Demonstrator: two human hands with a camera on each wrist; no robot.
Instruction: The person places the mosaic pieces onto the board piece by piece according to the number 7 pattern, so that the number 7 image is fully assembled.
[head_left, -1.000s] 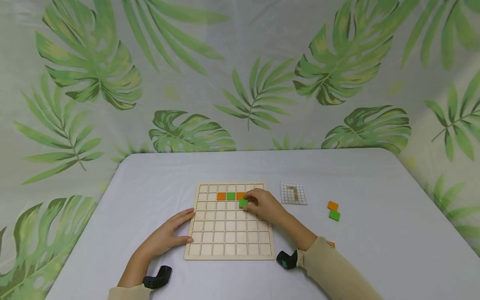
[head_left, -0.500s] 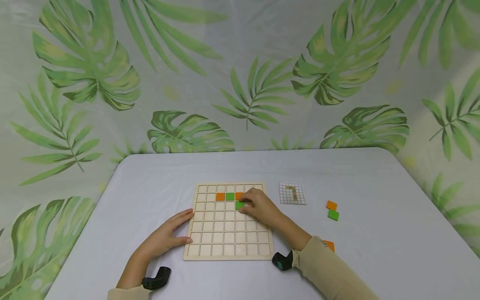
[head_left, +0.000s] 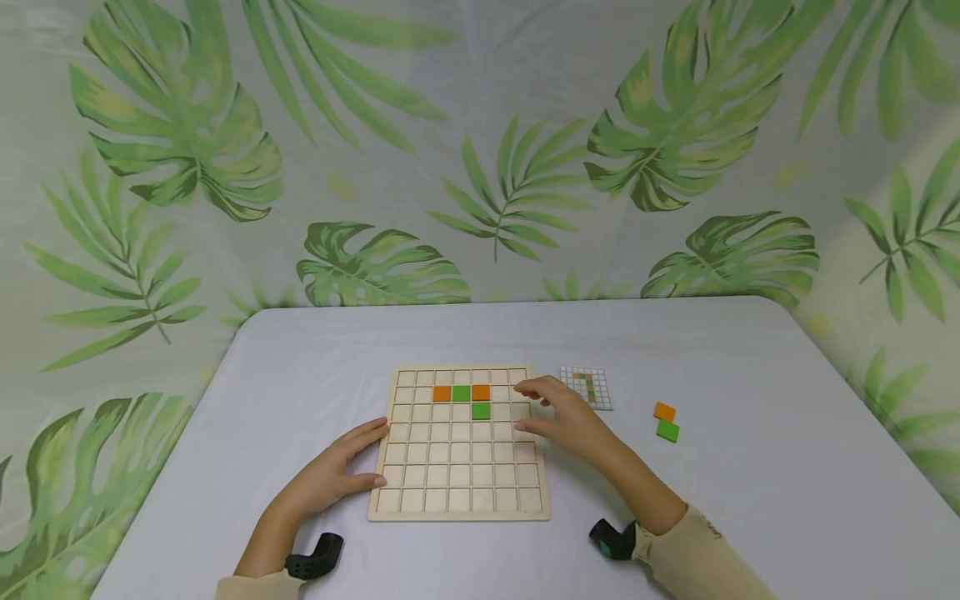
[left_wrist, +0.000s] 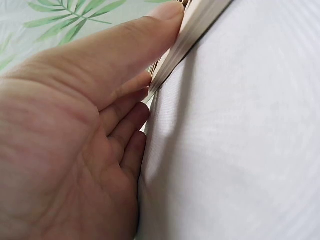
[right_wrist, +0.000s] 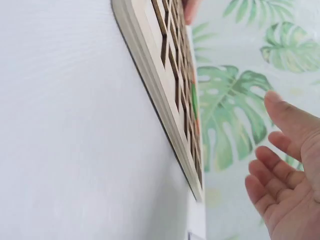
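A square wooden grid board (head_left: 459, 454) lies on the white table. In its second row sit an orange tile (head_left: 442, 393), a green tile (head_left: 461, 393) and another orange tile (head_left: 481, 392) side by side; a second green tile (head_left: 481, 411) fills the cell under the right one. My left hand (head_left: 336, 465) rests against the board's left edge, thumb and fingers spread, and the left wrist view shows the thumb on the rim. Above the board's right side my right hand (head_left: 566, 417) hovers with thumb and fingers apart, holding nothing.
A small printed grid card (head_left: 598, 392) with a coloured pattern lies right of the board, partly behind the right hand. Further right, a loose orange tile (head_left: 664, 412) touches a loose green tile (head_left: 667, 431). A leaf-patterned cloth (head_left: 510, 183) hangs behind the table.
The right hand has set the green tile into the cell below the orange one, let go, and drawn back to the right. The left hand stays at the board's edge.
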